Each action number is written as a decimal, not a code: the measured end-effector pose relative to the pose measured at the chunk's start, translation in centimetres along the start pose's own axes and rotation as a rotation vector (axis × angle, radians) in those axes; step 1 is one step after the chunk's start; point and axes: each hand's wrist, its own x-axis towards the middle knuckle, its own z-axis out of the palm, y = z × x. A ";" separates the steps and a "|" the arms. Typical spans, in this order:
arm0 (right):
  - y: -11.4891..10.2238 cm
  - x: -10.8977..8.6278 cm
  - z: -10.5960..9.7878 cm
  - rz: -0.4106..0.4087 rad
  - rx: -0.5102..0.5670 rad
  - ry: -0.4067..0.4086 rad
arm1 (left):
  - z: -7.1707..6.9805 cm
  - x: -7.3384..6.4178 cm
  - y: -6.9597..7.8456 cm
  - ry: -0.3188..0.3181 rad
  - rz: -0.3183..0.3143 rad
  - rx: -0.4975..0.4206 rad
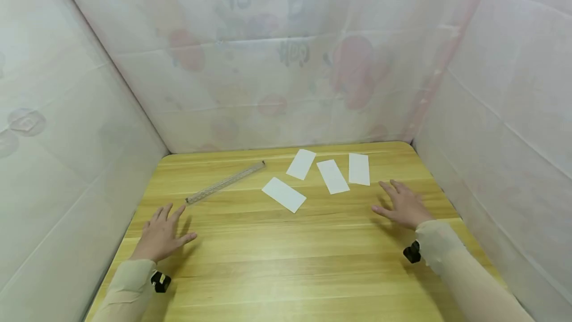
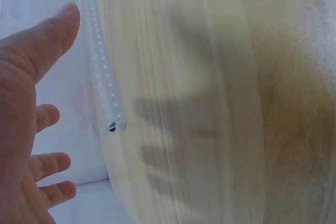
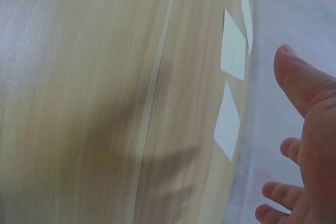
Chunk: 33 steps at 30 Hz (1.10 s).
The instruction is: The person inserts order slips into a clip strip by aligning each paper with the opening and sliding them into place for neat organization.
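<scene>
My left hand point(image 1: 158, 235) hovers with spread fingers over the left side of the wooden table. Just beyond its fingertips lies a long, narrow, clear plastic bar point(image 1: 225, 182), slanted away to the right. The left wrist view shows rows of small dots along the bar point(image 2: 105, 72) and a dark spot at its near end. On the right side, my right hand point(image 1: 404, 205) hovers with fingers apart, holding nothing. Nearest to it is an upright white paper rectangle point(image 1: 359, 169); several white pieces also show in the right wrist view, one of them a paper point(image 3: 227, 121) low down.
Other white papers lie near the table's middle and back: one tilted point(image 1: 332, 176), one farther back point(image 1: 301, 164) and one closer to me point(image 1: 284, 195). Pale printed fabric walls point(image 1: 277, 63) enclose the wooden table point(image 1: 286, 262) at the back and both sides.
</scene>
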 end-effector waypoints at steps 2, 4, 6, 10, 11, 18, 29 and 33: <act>-0.2 0.2 0.1 -0.028 0.009 0.016 | 0.1 -0.1 0.0 0.007 -0.001 -0.004; -0.5 0.4 0.2 -0.050 0.021 0.030 | 0.2 -0.2 -0.1 0.016 0.000 -0.008; -0.9 0.7 0.3 -0.066 0.034 0.032 | 0.2 -0.3 -0.2 0.022 0.000 -0.017; -1.5 1.1 0.3 -0.080 0.062 0.022 | 0.1 -0.4 -0.1 0.033 0.005 -0.031; -1.6 1.1 0.3 -0.081 0.067 0.021 | 0.0 -0.4 0.0 0.036 0.007 -0.033; -2.3 1.8 0.0 -0.098 0.089 0.002 | -0.1 -0.4 0.2 0.042 0.008 -0.048; -4.2 3.0 0.1 -0.126 0.125 -0.006 | -0.5 0.5 0.2 0.011 -0.014 -0.088; -4.8 3.3 0.3 -0.132 0.129 -0.012 | -0.5 0.8 0.3 0.003 -0.027 -0.108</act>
